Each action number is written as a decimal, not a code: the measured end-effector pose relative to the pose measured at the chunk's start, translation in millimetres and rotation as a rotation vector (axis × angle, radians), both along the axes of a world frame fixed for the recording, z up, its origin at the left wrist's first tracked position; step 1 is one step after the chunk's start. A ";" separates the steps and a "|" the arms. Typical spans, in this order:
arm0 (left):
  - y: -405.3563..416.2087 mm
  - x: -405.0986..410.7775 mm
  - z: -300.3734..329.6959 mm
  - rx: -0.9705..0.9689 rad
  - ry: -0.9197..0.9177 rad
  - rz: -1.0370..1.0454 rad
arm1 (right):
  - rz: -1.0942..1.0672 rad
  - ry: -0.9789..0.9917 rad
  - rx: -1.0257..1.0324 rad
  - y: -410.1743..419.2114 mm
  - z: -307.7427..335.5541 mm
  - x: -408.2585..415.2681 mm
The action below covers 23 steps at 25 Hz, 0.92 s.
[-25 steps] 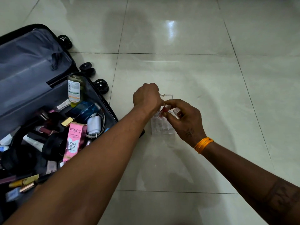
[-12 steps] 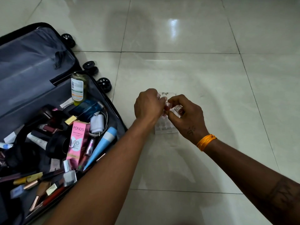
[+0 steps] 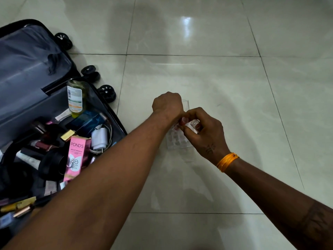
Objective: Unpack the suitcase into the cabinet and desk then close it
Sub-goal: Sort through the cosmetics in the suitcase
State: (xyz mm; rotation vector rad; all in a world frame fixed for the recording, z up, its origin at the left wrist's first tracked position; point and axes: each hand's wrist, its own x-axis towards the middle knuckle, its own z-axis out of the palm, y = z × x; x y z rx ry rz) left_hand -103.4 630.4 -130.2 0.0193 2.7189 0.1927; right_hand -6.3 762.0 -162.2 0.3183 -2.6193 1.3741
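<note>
An open black suitcase (image 3: 36,73) with grey lining lies on the floor at the left, full of cosmetics. A clear plastic organiser (image 3: 177,140) with small compartments stands on the tiles in the middle. My left hand (image 3: 167,105) and my right hand (image 3: 203,130) meet right above it. Both pinch small lipstick-like tubes (image 3: 194,122) over the compartments. The fingertips hide most of the tubes.
In the suitcase lie a pink POND'S box (image 3: 74,157), a bottle of yellow oil (image 3: 74,97), a white charger with cable (image 3: 99,138), a blue box (image 3: 86,121) and several lipsticks. The suitcase wheels (image 3: 106,92) point toward the glossy tiled floor (image 3: 216,69).
Both hands have stayed over the organiser and moved closer together, working the small tubes. The view has shifted slightly; my left arm again covers the blue-capped tube in the suitcase.
</note>
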 end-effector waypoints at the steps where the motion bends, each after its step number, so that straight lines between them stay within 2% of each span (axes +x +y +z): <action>1: -0.1 0.1 -0.3 0.024 -0.002 0.016 | 0.005 0.003 -0.005 -0.1 -0.2 -0.2; 5: -4.9 4.0 -6.0 0.142 0.032 0.121 | 0.001 0.005 -0.004 0.3 -1.3 -0.3; 11: -15.0 32.4 -27.2 0.344 0.407 0.304 | -0.006 0.003 -0.011 2.2 1.0 1.5; 13: -15.6 40.2 -28.4 0.394 0.480 0.370 | -0.006 -0.001 -0.009 1.7 0.7 1.0; 17: -14.7 37.4 -27.6 0.260 0.358 0.229 | -0.011 -0.015 -0.026 -0.9 0.2 1.3; 20: -12.8 24.2 -23.7 0.153 0.285 0.196 | -0.021 -0.017 -0.025 0.0 -0.9 -0.1; 23: -8.1 15.9 -21.5 0.163 0.271 0.199 | -0.007 -0.029 -0.033 1.3 -2.9 -0.5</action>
